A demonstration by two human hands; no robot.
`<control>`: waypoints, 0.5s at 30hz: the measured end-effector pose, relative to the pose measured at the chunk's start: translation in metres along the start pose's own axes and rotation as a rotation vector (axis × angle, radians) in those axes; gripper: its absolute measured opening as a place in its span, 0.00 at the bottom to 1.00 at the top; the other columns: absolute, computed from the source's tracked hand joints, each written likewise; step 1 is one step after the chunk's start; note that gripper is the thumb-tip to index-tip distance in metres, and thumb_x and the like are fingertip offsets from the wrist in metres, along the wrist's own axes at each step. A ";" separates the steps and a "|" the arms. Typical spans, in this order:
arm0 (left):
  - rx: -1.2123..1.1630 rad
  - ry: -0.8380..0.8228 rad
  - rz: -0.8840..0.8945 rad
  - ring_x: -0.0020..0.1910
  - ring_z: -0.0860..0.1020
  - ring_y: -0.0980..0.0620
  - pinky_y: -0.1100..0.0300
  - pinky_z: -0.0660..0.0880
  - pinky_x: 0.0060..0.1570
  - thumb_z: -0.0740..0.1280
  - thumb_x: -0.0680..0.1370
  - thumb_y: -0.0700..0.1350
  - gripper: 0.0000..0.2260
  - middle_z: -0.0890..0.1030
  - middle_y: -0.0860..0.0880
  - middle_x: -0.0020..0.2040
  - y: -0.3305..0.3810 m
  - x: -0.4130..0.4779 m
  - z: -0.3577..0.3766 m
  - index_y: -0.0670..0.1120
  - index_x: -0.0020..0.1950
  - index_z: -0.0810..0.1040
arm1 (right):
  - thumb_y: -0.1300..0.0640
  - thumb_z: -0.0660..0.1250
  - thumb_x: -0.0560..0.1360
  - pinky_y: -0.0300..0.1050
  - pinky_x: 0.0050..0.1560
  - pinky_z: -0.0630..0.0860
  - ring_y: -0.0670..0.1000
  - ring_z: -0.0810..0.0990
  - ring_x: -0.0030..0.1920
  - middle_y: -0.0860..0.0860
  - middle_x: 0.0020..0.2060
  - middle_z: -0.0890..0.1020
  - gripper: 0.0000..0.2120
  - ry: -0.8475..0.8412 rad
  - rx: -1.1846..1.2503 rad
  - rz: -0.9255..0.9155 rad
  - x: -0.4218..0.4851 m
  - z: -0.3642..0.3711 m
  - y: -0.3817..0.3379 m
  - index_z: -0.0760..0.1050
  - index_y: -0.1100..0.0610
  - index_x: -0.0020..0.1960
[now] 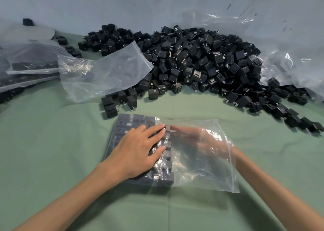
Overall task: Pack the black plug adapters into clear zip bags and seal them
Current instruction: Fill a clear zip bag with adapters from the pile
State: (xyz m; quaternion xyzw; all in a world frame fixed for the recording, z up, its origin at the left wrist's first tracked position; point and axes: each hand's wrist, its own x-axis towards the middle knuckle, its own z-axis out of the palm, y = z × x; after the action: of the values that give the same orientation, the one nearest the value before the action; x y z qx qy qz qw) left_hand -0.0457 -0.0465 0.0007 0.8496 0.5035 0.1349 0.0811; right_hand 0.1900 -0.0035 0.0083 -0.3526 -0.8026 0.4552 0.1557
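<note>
I see the clear zip bag flat on the green tabletop, its left half filled with rows of black adapters. Left hand presses on them from outside, fingers spread. Right hand is inside the bag, blurred by plastic; grip unclear, can't tell. Loose adapter pile behind, empty bag lying against it.

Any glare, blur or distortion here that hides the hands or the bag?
Head view: soft, even light; white glare patches on the zip bag haze the right hand inside it, which looks blurred; the left hand is sharp; wide-angle bending curves the adapter pile toward the edges.
</note>
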 end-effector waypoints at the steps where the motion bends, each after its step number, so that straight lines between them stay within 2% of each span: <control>1: 0.005 -0.001 -0.003 0.55 0.66 0.57 0.54 0.67 0.64 0.52 0.80 0.60 0.26 0.61 0.61 0.75 0.000 0.000 0.000 0.52 0.76 0.62 | 0.49 0.58 0.80 0.34 0.70 0.62 0.37 0.66 0.69 0.49 0.69 0.65 0.23 -0.160 -0.034 0.010 -0.010 -0.021 -0.003 0.61 0.56 0.71; 2: 0.010 -0.001 -0.004 0.56 0.67 0.57 0.55 0.67 0.63 0.52 0.80 0.60 0.25 0.60 0.61 0.75 0.000 0.000 0.001 0.52 0.76 0.62 | 0.58 0.58 0.81 0.29 0.65 0.66 0.33 0.69 0.66 0.48 0.66 0.69 0.17 -0.280 -0.103 0.050 -0.017 -0.044 -0.006 0.63 0.52 0.69; 3: 0.012 -0.004 -0.004 0.56 0.67 0.57 0.57 0.66 0.63 0.52 0.80 0.60 0.26 0.60 0.61 0.75 0.000 0.000 0.001 0.52 0.76 0.62 | 0.65 0.59 0.80 0.28 0.60 0.70 0.34 0.74 0.62 0.46 0.62 0.75 0.18 -0.340 -0.127 0.178 -0.024 -0.068 -0.013 0.70 0.48 0.65; 4: 0.010 -0.007 -0.004 0.57 0.67 0.57 0.58 0.66 0.62 0.52 0.80 0.60 0.26 0.60 0.61 0.75 0.000 0.000 0.001 0.52 0.76 0.61 | 0.69 0.61 0.79 0.31 0.54 0.74 0.39 0.79 0.57 0.46 0.57 0.81 0.19 -0.340 -0.142 0.311 -0.028 -0.091 -0.021 0.77 0.47 0.59; 5: 0.010 -0.007 -0.002 0.57 0.67 0.57 0.59 0.65 0.62 0.51 0.80 0.60 0.26 0.60 0.61 0.76 0.000 0.000 0.001 0.52 0.76 0.61 | 0.68 0.63 0.78 0.33 0.48 0.77 0.42 0.83 0.51 0.46 0.50 0.85 0.18 -0.280 -0.201 0.425 -0.028 -0.112 -0.023 0.81 0.47 0.53; 6: 0.015 -0.003 0.001 0.57 0.67 0.57 0.60 0.65 0.61 0.51 0.80 0.60 0.26 0.60 0.61 0.76 0.000 0.000 0.001 0.52 0.76 0.61 | 0.66 0.65 0.78 0.35 0.43 0.77 0.41 0.83 0.44 0.45 0.44 0.86 0.15 -0.150 -0.308 0.451 -0.023 -0.129 -0.027 0.83 0.46 0.48; 8: 0.016 0.003 0.007 0.57 0.67 0.57 0.61 0.64 0.60 0.51 0.80 0.60 0.26 0.60 0.60 0.76 -0.001 0.001 0.002 0.51 0.76 0.61 | 0.61 0.67 0.76 0.38 0.42 0.78 0.38 0.82 0.39 0.43 0.39 0.85 0.10 0.243 -0.502 0.358 0.011 -0.142 -0.034 0.83 0.47 0.44; 9: 0.012 0.002 0.008 0.57 0.67 0.57 0.61 0.64 0.59 0.51 0.80 0.60 0.26 0.60 0.60 0.76 -0.001 0.001 0.002 0.51 0.76 0.61 | 0.61 0.67 0.76 0.41 0.44 0.79 0.39 0.81 0.39 0.42 0.40 0.85 0.09 0.395 -0.533 0.260 0.035 -0.138 -0.033 0.83 0.49 0.45; 10: 0.011 0.003 0.009 0.57 0.67 0.58 0.62 0.63 0.59 0.50 0.80 0.60 0.26 0.60 0.60 0.76 -0.001 0.000 0.002 0.51 0.76 0.61 | 0.62 0.66 0.76 0.44 0.48 0.80 0.42 0.82 0.43 0.45 0.45 0.84 0.09 0.430 -0.566 0.201 0.059 -0.129 -0.031 0.82 0.50 0.50; 11: 0.010 0.007 0.010 0.56 0.67 0.58 0.62 0.63 0.59 0.50 0.80 0.60 0.26 0.60 0.60 0.75 -0.002 0.000 0.002 0.51 0.76 0.61 | 0.63 0.65 0.76 0.47 0.53 0.79 0.47 0.81 0.49 0.49 0.53 0.82 0.13 0.378 -0.628 0.180 0.083 -0.119 -0.025 0.79 0.52 0.58; 13: 0.000 0.009 0.010 0.55 0.66 0.58 0.62 0.63 0.59 0.51 0.80 0.60 0.26 0.60 0.61 0.75 -0.003 -0.001 0.002 0.51 0.76 0.62 | 0.62 0.65 0.77 0.53 0.62 0.73 0.54 0.74 0.62 0.53 0.67 0.71 0.23 0.134 -0.838 0.279 0.119 -0.099 -0.005 0.68 0.53 0.71; 14: -0.003 0.008 0.009 0.55 0.66 0.58 0.62 0.63 0.59 0.51 0.80 0.60 0.26 0.61 0.61 0.75 -0.003 -0.002 0.002 0.52 0.76 0.62 | 0.61 0.65 0.77 0.53 0.61 0.72 0.56 0.72 0.64 0.53 0.70 0.65 0.26 0.082 -0.928 0.341 0.130 -0.093 0.007 0.65 0.53 0.73; 15: -0.003 0.008 0.010 0.55 0.66 0.58 0.61 0.63 0.59 0.51 0.80 0.60 0.26 0.61 0.61 0.75 -0.003 -0.001 0.002 0.52 0.76 0.62 | 0.59 0.65 0.77 0.53 0.56 0.73 0.57 0.72 0.62 0.53 0.69 0.63 0.25 0.100 -0.974 0.382 0.135 -0.089 0.016 0.66 0.53 0.73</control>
State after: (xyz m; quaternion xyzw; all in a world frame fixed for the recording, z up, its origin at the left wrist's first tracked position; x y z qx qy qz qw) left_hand -0.0482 -0.0463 -0.0025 0.8515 0.4992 0.1393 0.0795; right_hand 0.1524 0.1528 0.0329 -0.5456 -0.8342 0.0319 -0.0738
